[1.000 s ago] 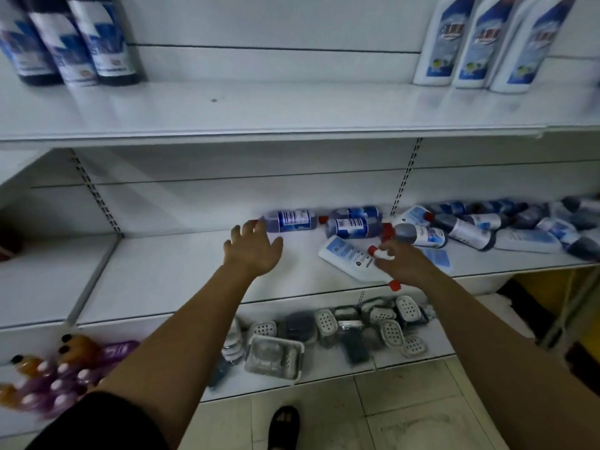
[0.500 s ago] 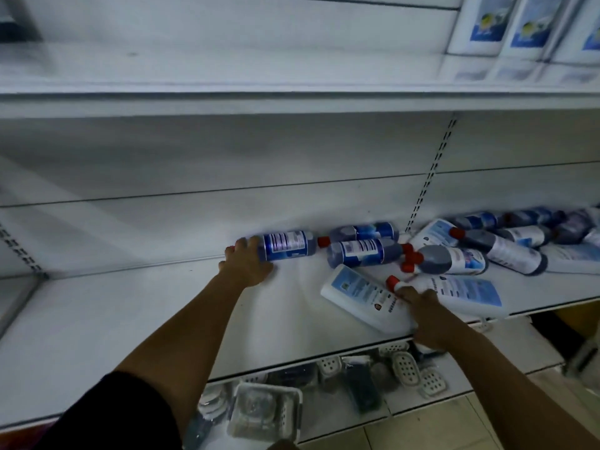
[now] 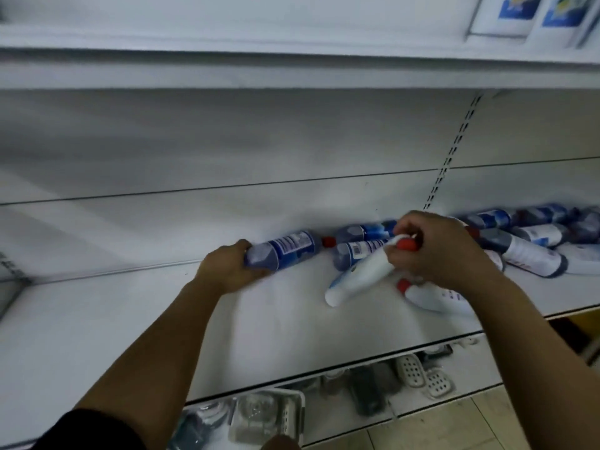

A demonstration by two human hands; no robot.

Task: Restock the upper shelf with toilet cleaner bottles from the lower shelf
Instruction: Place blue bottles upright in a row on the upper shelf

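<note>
— How many bottles are held?
— Two. A dark blue plastic bottle (image 3: 282, 251), lying on the white metal lower shelf (image 3: 113, 319), is gripped at its base by the curled left hand (image 3: 227, 269). A white plastic bottle with a red cap (image 3: 357, 277) is gripped near the cap by the right hand (image 3: 435, 251) and tilted, base toward 7 o'clock.
— And the rest?
— Two more dark blue bottles (image 3: 360, 232) are seen lying between the hands. One white red-capped bottle (image 3: 435, 298) lies at 6 o'clock of the right hand. The heap (image 3: 532, 248) at 3 o'clock is too blurred to be counted.
— Open room?
— Bare shelf is left from 9 o'clock to the front edge. On the white upper shelf (image 3: 227, 69), two white standing bottles (image 3: 516, 11) are seen at 1 o'clock.
</note>
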